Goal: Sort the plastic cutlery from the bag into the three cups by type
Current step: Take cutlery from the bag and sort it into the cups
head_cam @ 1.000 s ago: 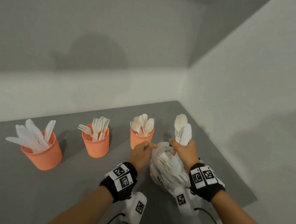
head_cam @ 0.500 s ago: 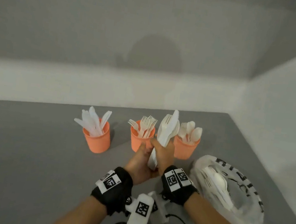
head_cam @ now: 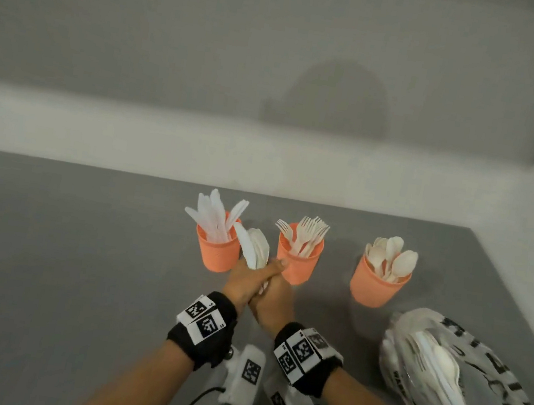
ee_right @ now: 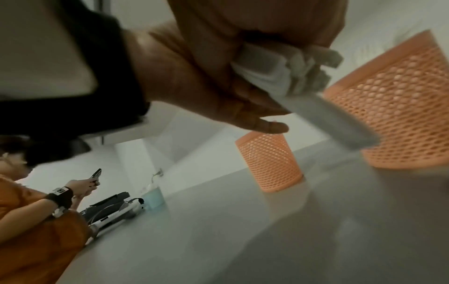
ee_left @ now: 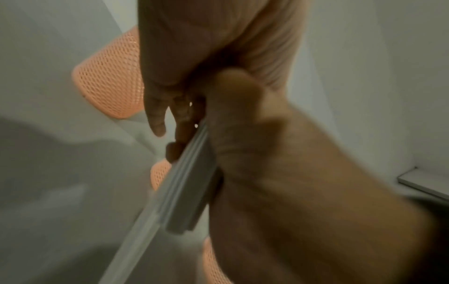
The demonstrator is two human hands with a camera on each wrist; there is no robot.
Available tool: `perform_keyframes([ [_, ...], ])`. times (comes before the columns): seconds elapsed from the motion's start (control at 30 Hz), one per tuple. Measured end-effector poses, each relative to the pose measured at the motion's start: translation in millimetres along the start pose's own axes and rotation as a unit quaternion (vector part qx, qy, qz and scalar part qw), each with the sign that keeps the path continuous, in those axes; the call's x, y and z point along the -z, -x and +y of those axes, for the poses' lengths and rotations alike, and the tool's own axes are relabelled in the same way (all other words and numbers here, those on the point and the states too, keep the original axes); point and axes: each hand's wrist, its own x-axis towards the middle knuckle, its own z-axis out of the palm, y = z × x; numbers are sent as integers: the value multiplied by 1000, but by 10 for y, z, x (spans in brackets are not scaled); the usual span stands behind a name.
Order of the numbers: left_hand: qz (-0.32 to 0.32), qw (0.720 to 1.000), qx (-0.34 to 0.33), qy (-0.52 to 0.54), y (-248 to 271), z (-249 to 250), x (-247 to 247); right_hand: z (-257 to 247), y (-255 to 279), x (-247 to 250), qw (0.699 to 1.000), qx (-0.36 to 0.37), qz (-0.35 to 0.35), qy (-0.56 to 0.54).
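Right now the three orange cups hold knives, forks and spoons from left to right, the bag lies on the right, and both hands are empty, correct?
Not quite: the hands are not empty. In the head view the left hand and right hand together grip a bundle of cutlery in front of the cups. The cup order and the bag on the right are as you say.

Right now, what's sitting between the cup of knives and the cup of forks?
In the head view, a bundle of white cutlery sticks up between the knife cup and the fork cup, gripped by the left hand and right hand.
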Motion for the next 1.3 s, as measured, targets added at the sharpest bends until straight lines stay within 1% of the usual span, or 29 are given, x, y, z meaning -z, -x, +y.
perform_keyframes([
  [0.07,14,1000,-17,2,-30,1,51,-27,-30,49,998,31,-51,9],
  [0.13,11,1000,-14,-2,-55,2,120,-92,-70,176,990,31,-132,-42],
  [0.2,-11,1000,1,25,-80,6,169,-175,-96,285,974,-5,-212,-83],
  [0.23,-27,999,8,38,-97,6,186,-211,-98,320,965,-39,-239,-106],
  [0.27,-50,998,15,35,-94,21,187,-247,-87,346,953,-71,-260,-139],
  [0.33,-84,996,23,21,-98,50,165,-270,-73,370,937,-122,-272,-184],
  [0.4,-96,995,33,16,-100,85,149,-255,-69,349,931,-149,-270,-194],
  [0.47,-97,995,32,11,-134,106,161,-227,-58,324,932,-159,-256,-204],
  [0.57,-84,996,34,-17,-186,122,185,-153,-43,297,925,-167,-234,-248],
  [0.63,-40,998,31,-39,-219,110,197,-144,-40,304,919,-171,-220,-280],
  [0.7,15,999,11,-45,-234,96,201,-146,-52,323,918,-169,-207,-292],
  [0.77,42,998,-10,-39,-220,68,186,-135,-66,343,922,-165,-197,-291],
  [0.83,54,998,-22,-27,-208,52,170,-112,-80,357,925,-157,-194,-287],
  [0.97,57,997,-46,-16,-186,36,156,-59,-107,388,919,-161,-193,-304],
  [1.1,33,998,-44,-12,-178,30,144,-56,-101,427,908,-193,-190,-319],
  [1.17,27,999,-36,-9,-174,36,122,-49,-99,432,914,-193,-168,-316],
  [1.3,26,999,-29,-20,-158,64,58,-5,-89,416,938,-179,-97,-281],
])
